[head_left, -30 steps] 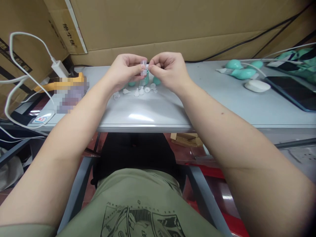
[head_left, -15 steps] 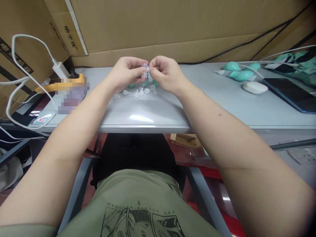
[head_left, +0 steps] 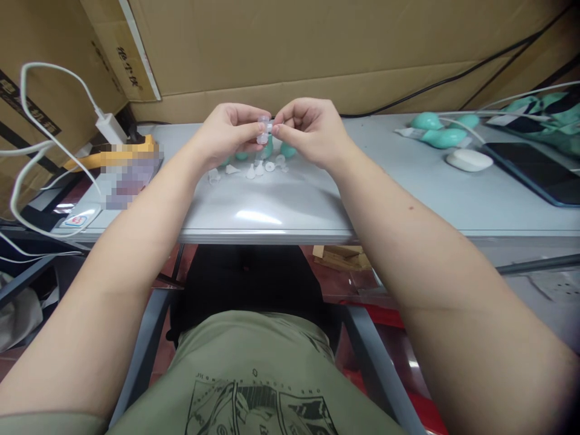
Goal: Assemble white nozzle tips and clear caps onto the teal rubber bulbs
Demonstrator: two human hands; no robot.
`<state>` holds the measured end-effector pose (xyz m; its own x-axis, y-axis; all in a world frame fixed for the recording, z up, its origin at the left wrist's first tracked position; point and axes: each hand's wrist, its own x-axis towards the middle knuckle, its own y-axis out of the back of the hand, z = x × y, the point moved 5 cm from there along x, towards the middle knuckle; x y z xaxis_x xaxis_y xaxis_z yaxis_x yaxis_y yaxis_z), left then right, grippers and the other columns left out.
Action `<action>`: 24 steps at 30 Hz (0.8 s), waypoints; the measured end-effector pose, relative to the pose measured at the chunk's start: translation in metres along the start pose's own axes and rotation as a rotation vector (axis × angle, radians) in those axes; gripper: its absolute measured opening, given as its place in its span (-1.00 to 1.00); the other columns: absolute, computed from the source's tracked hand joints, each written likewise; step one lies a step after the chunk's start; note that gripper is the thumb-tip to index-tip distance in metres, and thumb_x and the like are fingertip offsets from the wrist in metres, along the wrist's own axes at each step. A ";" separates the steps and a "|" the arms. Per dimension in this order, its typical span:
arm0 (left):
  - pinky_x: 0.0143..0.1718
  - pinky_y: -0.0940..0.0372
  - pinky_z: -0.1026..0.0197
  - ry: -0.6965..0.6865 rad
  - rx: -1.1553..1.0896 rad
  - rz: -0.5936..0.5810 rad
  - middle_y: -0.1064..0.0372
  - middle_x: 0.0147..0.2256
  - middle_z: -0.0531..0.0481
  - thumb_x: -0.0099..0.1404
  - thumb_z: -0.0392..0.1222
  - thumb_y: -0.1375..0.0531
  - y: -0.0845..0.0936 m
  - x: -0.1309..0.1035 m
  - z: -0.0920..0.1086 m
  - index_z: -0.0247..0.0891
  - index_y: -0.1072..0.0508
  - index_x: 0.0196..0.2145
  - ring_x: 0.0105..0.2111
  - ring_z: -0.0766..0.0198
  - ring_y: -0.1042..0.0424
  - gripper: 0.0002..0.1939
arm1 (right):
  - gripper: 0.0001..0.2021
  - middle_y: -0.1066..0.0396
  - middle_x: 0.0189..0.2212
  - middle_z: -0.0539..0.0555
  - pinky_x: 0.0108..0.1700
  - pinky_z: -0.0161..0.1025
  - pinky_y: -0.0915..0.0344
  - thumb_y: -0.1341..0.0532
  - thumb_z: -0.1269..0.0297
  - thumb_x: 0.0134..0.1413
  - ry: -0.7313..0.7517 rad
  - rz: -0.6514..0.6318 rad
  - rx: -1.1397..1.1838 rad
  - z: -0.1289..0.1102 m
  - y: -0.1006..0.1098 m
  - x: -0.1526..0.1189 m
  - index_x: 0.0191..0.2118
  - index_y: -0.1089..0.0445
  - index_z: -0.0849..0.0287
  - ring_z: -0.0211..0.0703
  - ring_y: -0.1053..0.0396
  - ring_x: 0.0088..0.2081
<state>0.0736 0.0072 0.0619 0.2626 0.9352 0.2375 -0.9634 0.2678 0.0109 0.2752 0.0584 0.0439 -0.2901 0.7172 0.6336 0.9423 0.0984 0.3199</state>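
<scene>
Over the far part of the table, my left hand point(head_left: 226, 134) is closed on a small clear plastic cylinder point(head_left: 262, 138), held upright between thumb and fingers. My right hand point(head_left: 313, 130) pinches a tiny whitish plastic piece point(head_left: 270, 128) against the cylinder's right side; the fingertips cover part of it, so how far it is joined I cannot tell. Below the hands lie several small white plastic parts point(head_left: 259, 170), some funnel-like, and a round white disc point(head_left: 270, 167). Behind them, partly hidden by the hands, are glossy teal rounded objects point(head_left: 287, 150).
To the right are more teal rounded objects point(head_left: 446, 138), a white oval case point(head_left: 469, 161) and a dark tablet point(head_left: 534, 172). A white charger point(head_left: 111, 130) with looping cables and a yellow item point(head_left: 86, 161) stand left. A cardboard wall point(head_left: 317, 54) closes off the back.
My right hand has shifted slightly to the right, and its fingers have opened out a little around the tiny piece. The left hand with the cylinder has barely moved.
</scene>
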 end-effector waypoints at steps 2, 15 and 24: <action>0.08 -0.73 0.07 -0.006 -0.009 -0.011 -0.81 -0.21 -0.03 0.58 -0.42 -0.52 0.001 0.000 -0.001 -0.19 -0.88 -0.16 -0.21 0.22 -0.75 -0.83 | -0.47 -0.26 -0.52 -0.04 -0.28 0.12 -0.45 -0.78 -0.28 0.32 0.011 -0.006 -0.001 -0.004 0.001 -0.002 -0.33 -0.57 -0.13 0.03 -0.21 -0.46; 0.00 -0.70 -0.02 -0.057 0.101 -0.017 -0.76 -0.27 -0.02 0.36 -0.21 -0.51 0.001 0.002 -0.001 -0.08 -0.88 -0.24 -0.25 0.14 -0.64 -0.92 | -0.55 -0.32 -0.52 -0.03 -0.29 0.04 -0.34 -0.65 0.22 0.36 -0.104 -0.061 0.004 -0.006 -0.007 0.001 -0.43 -0.42 -0.06 -0.01 -0.21 -0.45; -0.13 -0.64 0.13 -0.033 0.195 -0.009 -0.74 -0.29 0.01 0.43 -0.44 -0.38 0.002 -0.003 0.011 -0.16 -0.85 -0.22 -0.31 0.22 -0.67 -0.75 | -0.64 -0.38 -0.39 0.02 -0.13 0.05 -0.32 -0.65 0.04 0.25 -0.216 -0.176 0.044 -0.038 0.006 -0.016 -0.35 -0.48 -0.06 0.11 -0.28 -0.28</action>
<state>0.0705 0.0018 0.0716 0.2721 0.9241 0.2685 -0.9541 0.2228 0.2002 0.2793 0.0212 0.0629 -0.4123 0.8164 0.4043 0.8880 0.2612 0.3784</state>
